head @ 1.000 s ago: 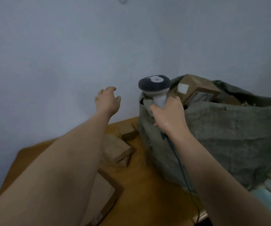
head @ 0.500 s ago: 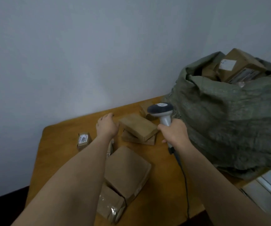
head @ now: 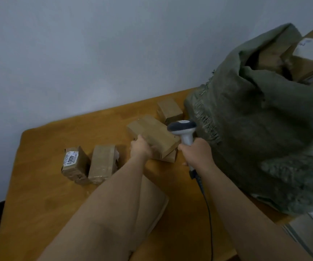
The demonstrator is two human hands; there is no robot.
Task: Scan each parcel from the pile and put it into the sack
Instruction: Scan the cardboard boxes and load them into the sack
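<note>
Sack [head: 261, 138] at 3 o'clock part-filled; about six parcels left on table [head: 39, 194]. Left hand [head: 140, 149] grasps top parcel [head: 152, 135]; right hand [head: 196, 152] clenches scanner [head: 183, 129].

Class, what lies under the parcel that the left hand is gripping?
Under the gripped parcel another brown parcel shows at its near corner. The rest is covered.

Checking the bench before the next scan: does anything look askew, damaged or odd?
Nothing looks damaged or spilled. The parcel gripped by the left hand lies tilted across another box beneath it. The sack is heaped, with a labelled box poking out of its mouth.
</note>
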